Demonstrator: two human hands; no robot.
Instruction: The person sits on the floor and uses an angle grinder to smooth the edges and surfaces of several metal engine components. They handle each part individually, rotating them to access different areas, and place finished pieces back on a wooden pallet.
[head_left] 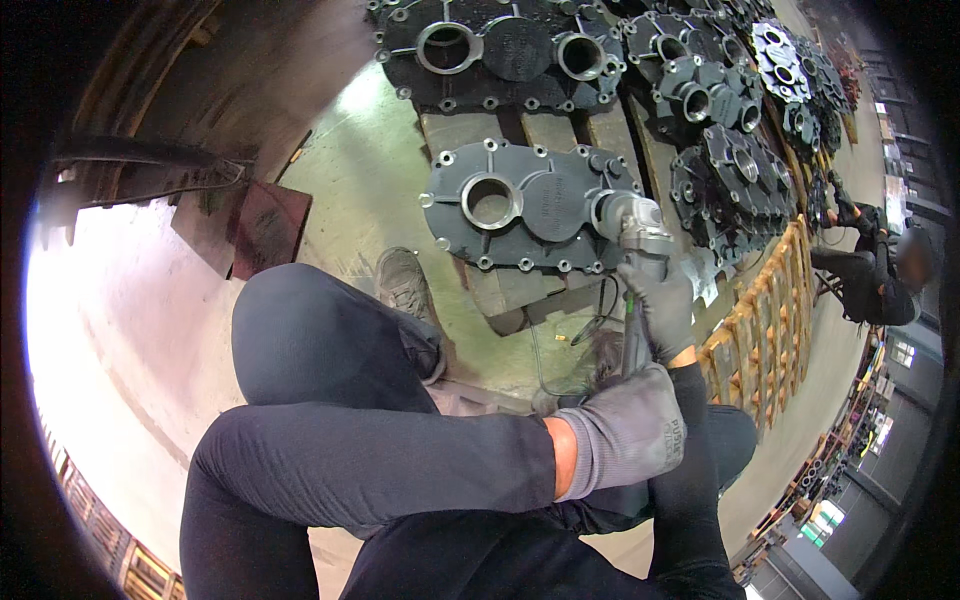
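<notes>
An angle grinder (646, 240) is held in both of my grey-gloved hands. My right hand (668, 308) is wrapped round its body close to the metal head. Lower down, my left hand (632, 430) is closed round the rear end of the tool, its arm reaching across from the left. The grinder's head lies over the right-hand bore of a dark cast housing cover (555, 205). Its disc is mostly hidden, so I cannot tell whether it touches the metal. The cover's left bore has a bright machined rim. Beneath it is a wooden pallet (500, 292).
More dark covers (515, 50) lie beyond, with others stacked (735, 185) to the right. A slatted wooden pallet (770, 325) stands at the right. A cable (537, 350) hangs near my feet. Reddish plates (268, 228) are at the left. Another person (865, 280) is at far right.
</notes>
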